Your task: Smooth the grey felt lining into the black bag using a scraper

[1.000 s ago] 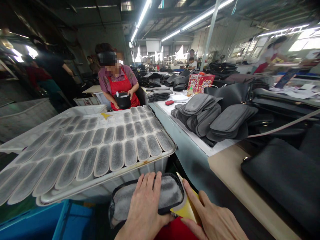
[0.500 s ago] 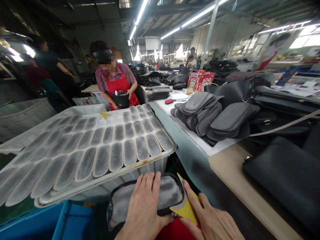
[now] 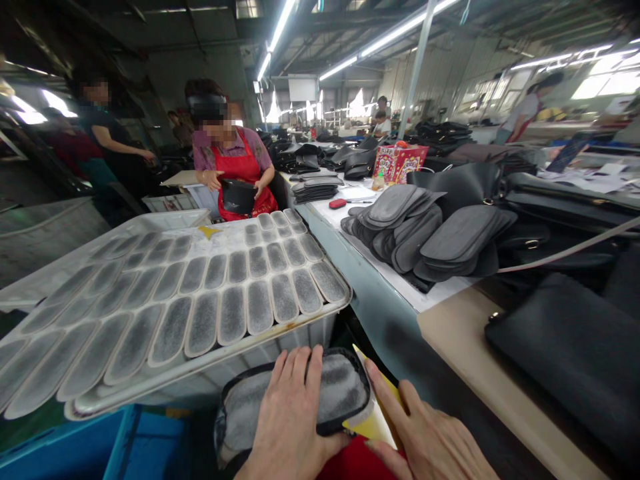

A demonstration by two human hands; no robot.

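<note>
A dark-rimmed oval piece with a grey fuzzy face lies low in the middle of the view, above something red. My left hand rests across it, fingers together over its face and thumb at the near edge. At its right end my right hand pinches a yellow pointed piece between thumb and fingers, against the dark rim. The underside of the oval piece is hidden.
Rows of grey ovals lie on a white tray at left. A blue crate stands below. Dark oval pads and black bags cover the right table. Across the tray, a person in a red apron holds a black item.
My hands and the oval piece stay nearly in place; the yellow piece is tilted slightly differently. The aproned person's hand has risen to the black item's upper side.
</note>
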